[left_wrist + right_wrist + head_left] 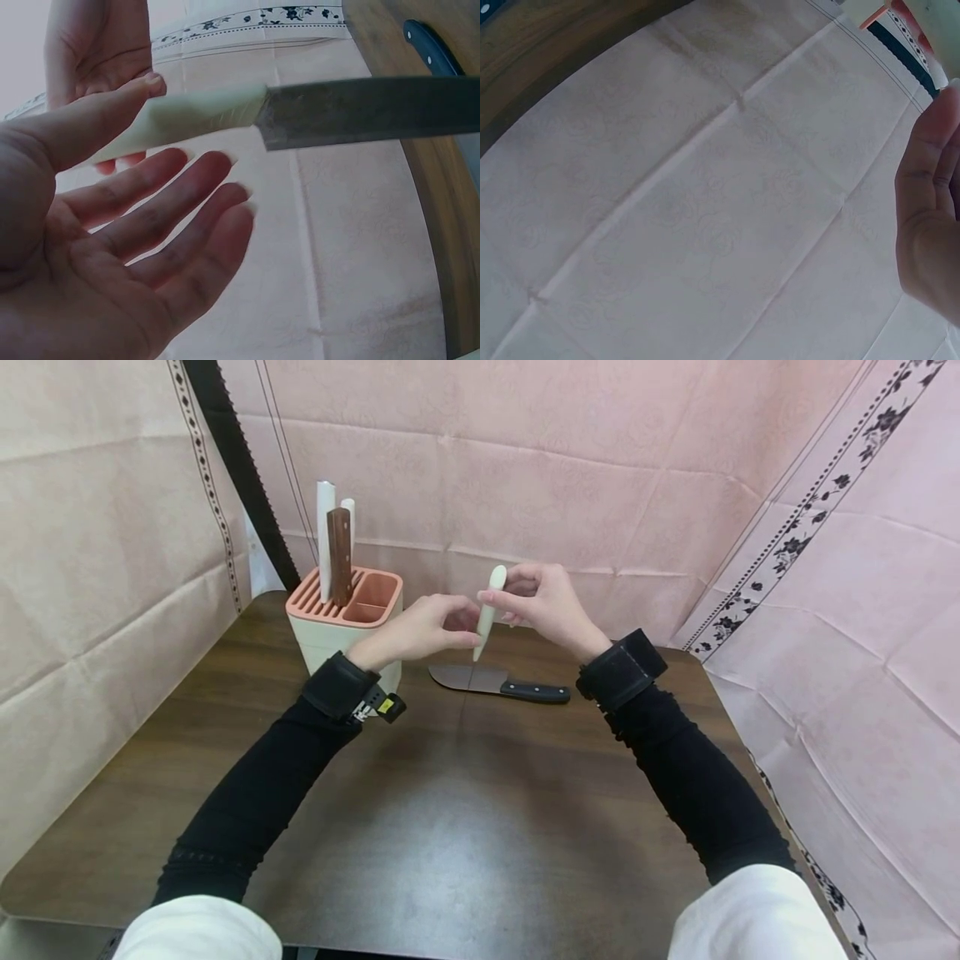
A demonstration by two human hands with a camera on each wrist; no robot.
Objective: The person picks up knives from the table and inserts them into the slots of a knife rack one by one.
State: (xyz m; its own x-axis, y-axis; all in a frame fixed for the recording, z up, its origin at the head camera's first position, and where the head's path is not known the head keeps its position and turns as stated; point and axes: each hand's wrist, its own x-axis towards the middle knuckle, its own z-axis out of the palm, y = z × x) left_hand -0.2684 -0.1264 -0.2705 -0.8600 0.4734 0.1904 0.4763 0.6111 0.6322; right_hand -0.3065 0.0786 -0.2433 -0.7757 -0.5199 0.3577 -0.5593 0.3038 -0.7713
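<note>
A knife with a pale green handle (491, 610) hangs upright over the table, blade downward. Its broad grey blade (360, 111) shows in the left wrist view. The right hand (543, 602) pinches the upper part of the handle between thumb and fingers. Beside the lower handle is the left hand (427, 627); its thumb overlaps the handle in the left wrist view, while its other fingers (180, 217) spread loosely below. Under the hands, a black-handled knife (536, 692) lies flat with its blade toward the left.
A knife holder (322, 643) with a pink-orange slotted top stands left of the left hand. It holds a brown-handled knife (340, 556) and two white-handled ones. Patterned cloth (525, 468) hangs behind the brown table (450, 827) and along both sides.
</note>
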